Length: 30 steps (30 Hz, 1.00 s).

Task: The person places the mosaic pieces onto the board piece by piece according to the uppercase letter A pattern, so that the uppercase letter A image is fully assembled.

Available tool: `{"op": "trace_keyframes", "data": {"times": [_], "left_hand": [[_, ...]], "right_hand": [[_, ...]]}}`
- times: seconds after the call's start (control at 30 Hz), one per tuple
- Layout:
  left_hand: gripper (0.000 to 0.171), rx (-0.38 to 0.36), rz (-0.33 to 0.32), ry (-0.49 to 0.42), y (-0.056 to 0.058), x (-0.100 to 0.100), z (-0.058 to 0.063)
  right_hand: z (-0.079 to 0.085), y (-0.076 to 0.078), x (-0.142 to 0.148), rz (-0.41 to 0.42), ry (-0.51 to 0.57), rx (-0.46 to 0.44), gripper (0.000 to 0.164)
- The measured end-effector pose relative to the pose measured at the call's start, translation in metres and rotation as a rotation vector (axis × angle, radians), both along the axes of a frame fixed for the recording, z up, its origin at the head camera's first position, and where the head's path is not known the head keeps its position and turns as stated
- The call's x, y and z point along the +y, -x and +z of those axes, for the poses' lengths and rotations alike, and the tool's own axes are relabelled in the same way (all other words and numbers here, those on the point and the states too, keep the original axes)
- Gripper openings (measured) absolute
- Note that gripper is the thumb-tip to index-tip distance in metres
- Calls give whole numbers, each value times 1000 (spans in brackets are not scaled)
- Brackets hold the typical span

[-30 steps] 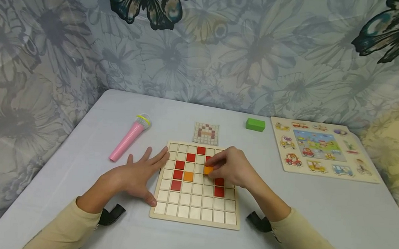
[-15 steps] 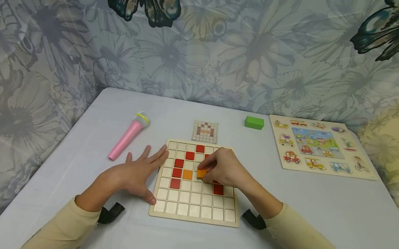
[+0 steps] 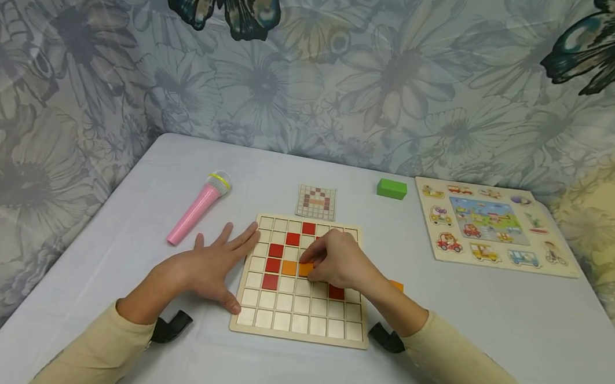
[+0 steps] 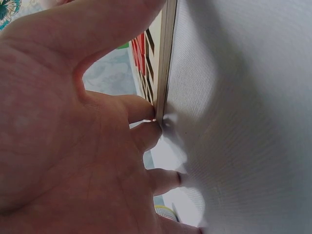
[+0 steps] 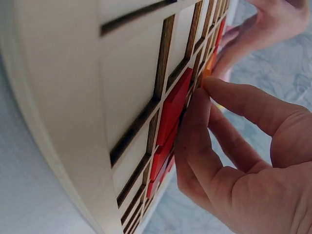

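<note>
A wooden grid board (image 3: 300, 334) lies flat on the white table, holding several red tiles (image 3: 270, 281) and an orange tile (image 3: 289, 267). My right hand (image 3: 340, 260) pinches a second orange tile (image 3: 305, 269) between thumb and fingertips, right beside the first one in the same row. The hand covers part of the board's right side. In the right wrist view, the fingertips meet at the orange tile (image 5: 208, 68), just past raised red tiles (image 5: 175, 102). My left hand (image 3: 204, 273) is spread with thumb and fingertips touching the board's left edge; the left wrist view shows the palm (image 4: 87, 141).
Behind the board lies a small pattern card (image 3: 315, 202). A pink toy microphone (image 3: 197, 209) is at the left, a green block (image 3: 392, 189) at the back. A picture puzzle board (image 3: 493, 228) lies right. Another orange piece (image 3: 396, 285) peeks out behind my right wrist.
My right hand has moved left with its orange tile, which now sits next to the other orange one. An orange piece has come into view behind that wrist. My left hand stays put.
</note>
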<state>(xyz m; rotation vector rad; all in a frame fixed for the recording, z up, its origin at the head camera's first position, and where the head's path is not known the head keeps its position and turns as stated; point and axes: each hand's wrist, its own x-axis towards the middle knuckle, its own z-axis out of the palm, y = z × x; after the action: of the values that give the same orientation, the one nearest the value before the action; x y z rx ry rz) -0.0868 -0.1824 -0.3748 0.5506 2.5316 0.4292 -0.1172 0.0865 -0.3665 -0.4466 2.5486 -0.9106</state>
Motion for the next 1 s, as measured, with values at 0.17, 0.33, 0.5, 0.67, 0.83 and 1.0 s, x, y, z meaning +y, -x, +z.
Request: {"op": "trace_keyframes", "data": {"times": [0.17,0.33,0.5,0.67,0.83,1.0], "left_hand": [[141,-1,1,1,0,0,0],[140,-3,2,-3,0,0,0],[139,-5,-1,-9,0,0,0],[139,-8,0,-9,0,-1,0],[139,-4,-3,-7,0,-1,0],[139,-6,-2,-8,0,0,0]], "right_hand": [[0,0,-4,-10,-25,6,22],[0,-1,-6,-10,-33,12,22],[-1,-1,-6,-12,-30,9,23],[-2,-1,-7,-4,-30,20,23],[-3,-2,-6,2,-25,33,23],[-3,-3,-5,11,-22,42,25]]}}
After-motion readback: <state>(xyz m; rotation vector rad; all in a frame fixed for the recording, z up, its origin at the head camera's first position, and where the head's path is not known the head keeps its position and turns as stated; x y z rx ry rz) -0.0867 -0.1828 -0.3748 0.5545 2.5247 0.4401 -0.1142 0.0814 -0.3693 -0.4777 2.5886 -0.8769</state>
